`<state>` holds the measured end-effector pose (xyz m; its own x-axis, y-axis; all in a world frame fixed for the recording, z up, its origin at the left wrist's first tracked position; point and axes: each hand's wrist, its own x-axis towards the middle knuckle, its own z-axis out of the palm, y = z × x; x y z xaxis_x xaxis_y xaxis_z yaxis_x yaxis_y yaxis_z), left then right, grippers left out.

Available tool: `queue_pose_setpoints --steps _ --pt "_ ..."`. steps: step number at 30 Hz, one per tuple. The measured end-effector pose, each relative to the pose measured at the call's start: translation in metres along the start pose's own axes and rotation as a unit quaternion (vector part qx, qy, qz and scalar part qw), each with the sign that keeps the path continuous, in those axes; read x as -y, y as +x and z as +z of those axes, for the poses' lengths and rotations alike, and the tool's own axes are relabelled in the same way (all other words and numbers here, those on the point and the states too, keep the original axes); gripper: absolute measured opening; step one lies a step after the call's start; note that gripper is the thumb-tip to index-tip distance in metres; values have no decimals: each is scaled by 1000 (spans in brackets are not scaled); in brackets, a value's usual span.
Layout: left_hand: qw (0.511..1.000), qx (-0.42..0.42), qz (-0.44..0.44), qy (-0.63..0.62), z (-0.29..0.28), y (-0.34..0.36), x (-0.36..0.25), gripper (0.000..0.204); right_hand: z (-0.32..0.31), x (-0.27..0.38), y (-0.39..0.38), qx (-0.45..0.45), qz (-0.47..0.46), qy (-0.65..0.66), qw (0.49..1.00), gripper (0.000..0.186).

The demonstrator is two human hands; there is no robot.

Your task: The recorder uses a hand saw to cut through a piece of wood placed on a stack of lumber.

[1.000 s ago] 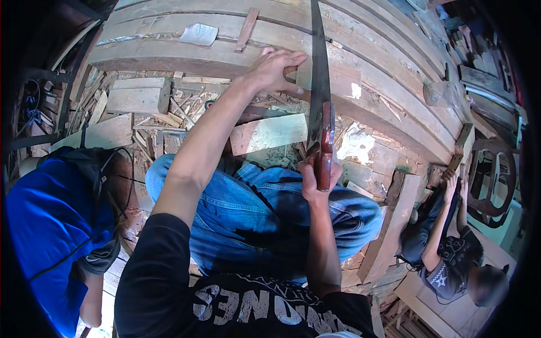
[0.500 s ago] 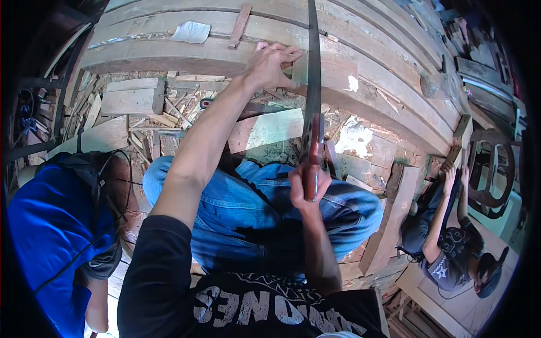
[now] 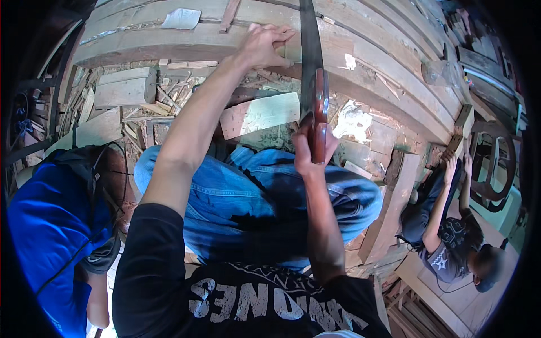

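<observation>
A sawing stroke seems to be in hand; for the next move, a straight blade and a steadied beam [image 3: 180,44] are judged to be called for. The saw [image 3: 309,73] is pointed towards 12 o'clock over the beam; its bite cannot be told. Its handle [image 3: 320,104] is gripped by the right hand [image 3: 314,149], reached from 5 o'clock. The left hand [image 3: 264,48] is braced on the beam, thumb and fingers parted, its arm stretched from 8 o'clock.

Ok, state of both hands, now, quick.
Left hand: open, thumb and fingers spread against the wooden beam, holding no tool.
Right hand: closed, holding the saw by its reddish-brown handle.
</observation>
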<state>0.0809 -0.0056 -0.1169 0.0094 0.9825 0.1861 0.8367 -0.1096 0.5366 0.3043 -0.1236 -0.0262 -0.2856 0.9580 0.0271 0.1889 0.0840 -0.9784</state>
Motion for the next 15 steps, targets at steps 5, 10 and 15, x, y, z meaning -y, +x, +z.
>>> queue_pose_setpoints --steps 5,10,15 --pt "1000 -5 -5 -19 7 -11 1 84 3 -19 -43 -30 -60 1 998 15" --pt "998 -30 22 -50 7 -5 5 82 4 -28 1 30 -3 23 999 21" --pt "1000 -15 -2 -25 0 -1 5 83 -2 -31 -32 3 -93 -53 994 9"
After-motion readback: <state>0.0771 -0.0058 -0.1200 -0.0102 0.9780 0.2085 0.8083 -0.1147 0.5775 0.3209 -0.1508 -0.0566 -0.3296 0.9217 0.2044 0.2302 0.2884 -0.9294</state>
